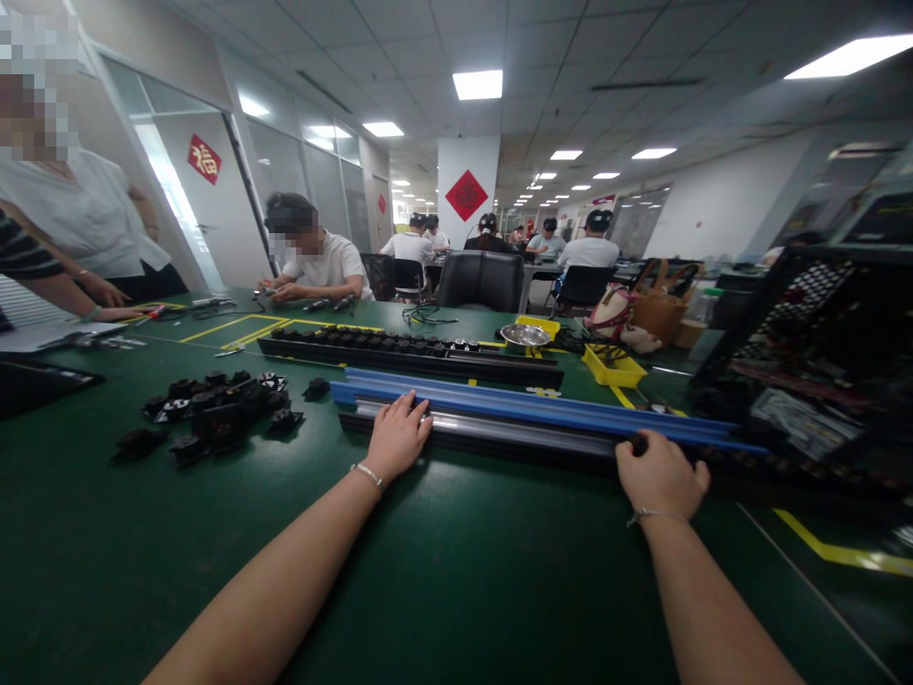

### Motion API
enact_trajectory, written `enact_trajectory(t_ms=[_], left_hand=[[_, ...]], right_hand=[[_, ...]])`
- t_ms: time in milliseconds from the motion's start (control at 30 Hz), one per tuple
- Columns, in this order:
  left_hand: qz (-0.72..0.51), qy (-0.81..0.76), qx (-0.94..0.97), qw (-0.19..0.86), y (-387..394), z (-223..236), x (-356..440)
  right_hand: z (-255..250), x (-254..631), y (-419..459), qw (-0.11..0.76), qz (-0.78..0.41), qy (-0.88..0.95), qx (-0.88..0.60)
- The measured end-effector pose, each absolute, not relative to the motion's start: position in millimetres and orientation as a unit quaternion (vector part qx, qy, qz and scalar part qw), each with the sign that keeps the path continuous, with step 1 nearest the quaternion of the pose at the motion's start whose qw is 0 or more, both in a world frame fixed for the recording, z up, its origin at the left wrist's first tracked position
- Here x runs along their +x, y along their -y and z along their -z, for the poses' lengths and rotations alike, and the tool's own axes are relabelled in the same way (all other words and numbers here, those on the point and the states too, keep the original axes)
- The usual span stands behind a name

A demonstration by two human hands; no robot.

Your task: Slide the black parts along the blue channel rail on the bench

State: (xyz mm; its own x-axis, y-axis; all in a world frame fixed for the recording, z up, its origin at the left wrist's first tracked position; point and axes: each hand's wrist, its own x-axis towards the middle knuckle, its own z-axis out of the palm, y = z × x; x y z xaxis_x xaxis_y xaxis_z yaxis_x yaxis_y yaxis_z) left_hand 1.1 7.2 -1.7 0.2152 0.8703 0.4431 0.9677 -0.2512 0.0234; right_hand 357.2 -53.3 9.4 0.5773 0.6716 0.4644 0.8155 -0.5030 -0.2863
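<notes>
A long black channel rail (499,431) lies across the green table in front of me. My left hand (399,433) rests on it near its left end, fingers stretched out over the top. Toward the right, my right hand (662,473) is closed round a small black part (637,443) at the rail; the fingers hide most of that part. Just behind and alongside runs a blue channel rail (528,400). To the left of my left hand is a loose pile of small black modules (221,419), and a single black module (316,388) sits apart.
Farther back lies another black rail (406,357) holding a row of modules. Beyond it are a metal bowl (526,335) and a yellow tray (614,369). A black perforated case (806,352) stands at right. One person (318,257) sits opposite; others stand at left.
</notes>
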Motion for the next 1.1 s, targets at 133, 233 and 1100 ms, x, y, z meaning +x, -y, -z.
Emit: enact_trajectory(t_ms=[133, 233, 1100], left_hand=[[0.189, 0.598, -0.768, 0.130, -7, 2, 1], [0.188, 0.598, -0.768, 0.133, -7, 2, 1], [0.191, 0.591, -0.770, 0.147, -6, 3, 2]], right_hand=[[-8, 354, 52, 0.247, 0.154, 0.443, -0.848], [-7, 351, 51, 0.246, 0.167, 0.447, -0.844], [-10, 339, 50, 0.270, 0.133, 0.479, -0.825]])
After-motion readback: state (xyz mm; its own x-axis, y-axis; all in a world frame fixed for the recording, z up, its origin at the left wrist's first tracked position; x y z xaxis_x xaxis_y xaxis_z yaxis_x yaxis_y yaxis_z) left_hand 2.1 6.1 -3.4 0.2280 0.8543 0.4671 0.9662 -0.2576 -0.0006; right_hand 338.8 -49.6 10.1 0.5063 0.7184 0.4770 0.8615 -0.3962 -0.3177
